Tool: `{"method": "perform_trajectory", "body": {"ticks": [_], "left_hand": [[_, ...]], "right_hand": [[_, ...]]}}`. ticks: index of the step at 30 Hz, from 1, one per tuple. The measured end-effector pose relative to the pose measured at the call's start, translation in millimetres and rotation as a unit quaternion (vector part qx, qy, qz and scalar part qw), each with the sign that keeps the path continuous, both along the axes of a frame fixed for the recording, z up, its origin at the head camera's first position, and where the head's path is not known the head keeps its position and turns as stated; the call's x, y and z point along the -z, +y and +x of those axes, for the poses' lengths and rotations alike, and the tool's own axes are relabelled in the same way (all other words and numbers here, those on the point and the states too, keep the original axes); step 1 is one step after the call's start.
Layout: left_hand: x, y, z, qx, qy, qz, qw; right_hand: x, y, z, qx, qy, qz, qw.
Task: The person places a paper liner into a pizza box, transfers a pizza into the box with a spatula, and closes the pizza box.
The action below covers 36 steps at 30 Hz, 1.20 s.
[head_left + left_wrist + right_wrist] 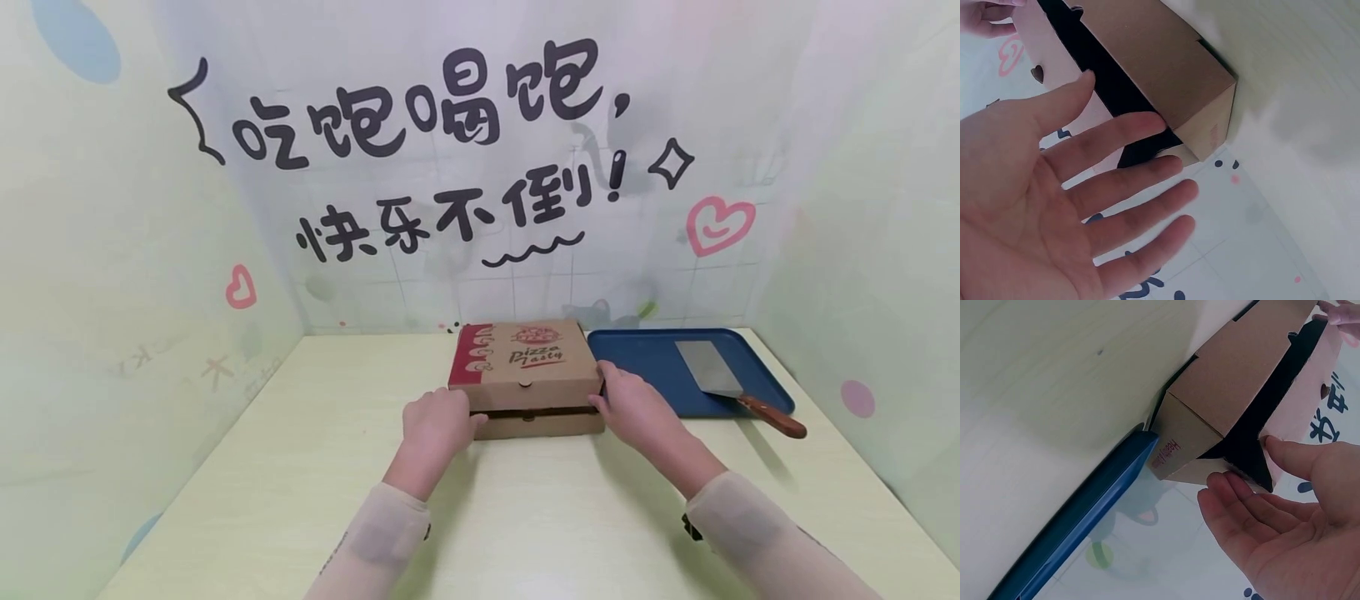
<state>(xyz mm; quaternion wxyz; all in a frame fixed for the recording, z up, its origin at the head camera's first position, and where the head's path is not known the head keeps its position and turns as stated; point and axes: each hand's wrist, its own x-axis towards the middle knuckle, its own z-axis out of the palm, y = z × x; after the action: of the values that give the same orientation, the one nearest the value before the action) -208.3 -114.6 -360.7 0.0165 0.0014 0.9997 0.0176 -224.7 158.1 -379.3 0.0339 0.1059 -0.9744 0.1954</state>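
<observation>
A cardboard pizza box (540,354) with a red printed band sits at the back middle of the table. Its lid stands slightly raised, leaving a dark gap (1113,78) above the front wall (1229,375). At the front left corner is my left hand (438,421), its fingers (1141,194) straight and spread, the thumb at the lid's edge and the index fingertip by the corner. My right hand (633,408) holds the lid's front right corner, thumb on the front flap and curved fingers (1241,512) at the side.
Right of the box lies a blue tray (637,367), its edge close beside the box. On the tray rests a metal spatula (708,367) whose wooden handle (776,417) sticks out over the front rim. Printed wall sheets (465,292) stand behind and along both sides.
</observation>
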Motion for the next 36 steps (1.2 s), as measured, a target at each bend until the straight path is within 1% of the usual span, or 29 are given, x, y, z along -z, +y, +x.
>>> {"method": "perform_trajectory", "body": {"ticks": [6, 10, 12, 15, 19, 24, 34, 36], "left_hand": [[6.0, -4.5, -6.0, 0.003, 0.055, 0.054, 0.9970], [11.7, -8.9, -8.1, -0.004, 0.099, 0.075, 0.9922], [14.6, -10.5, -8.2, -0.005, 0.111, 0.082, 0.9904], [18.4, -12.0, -8.8, -0.010, 0.118, 0.088, 0.9891], [22.7, -12.7, -11.8, -0.013, 0.115, 0.090, 0.9892], [27.8, -12.9, -15.9, -0.003, 0.121, 0.079, 0.9894], [30.0, -13.9, -16.4, 0.012, 0.157, 0.060, 0.9857], [29.9, -13.9, -16.4, 0.013, 0.160, 0.058, 0.9853]], "right_hand": [[3.3, -1, -2.0, -0.006, 0.021, 0.009, 0.9997], [4.9, -2, -2.8, -0.009, 0.028, 0.010, 0.9995], [5.7, -2, -3.2, -0.010, 0.025, 0.010, 0.9996], [7.2, -3, -3.7, -0.011, 0.017, 0.009, 0.9997], [10.1, -4, -4.3, -0.015, 0.017, 0.013, 0.9997], [12.6, -5, -3.6, -0.018, 0.022, 0.022, 0.9994], [17.9, -6, -3.5, -0.025, 0.044, 0.038, 0.9980], [18.0, -7, -2.3, -0.018, 0.047, 0.039, 0.9979]]}}
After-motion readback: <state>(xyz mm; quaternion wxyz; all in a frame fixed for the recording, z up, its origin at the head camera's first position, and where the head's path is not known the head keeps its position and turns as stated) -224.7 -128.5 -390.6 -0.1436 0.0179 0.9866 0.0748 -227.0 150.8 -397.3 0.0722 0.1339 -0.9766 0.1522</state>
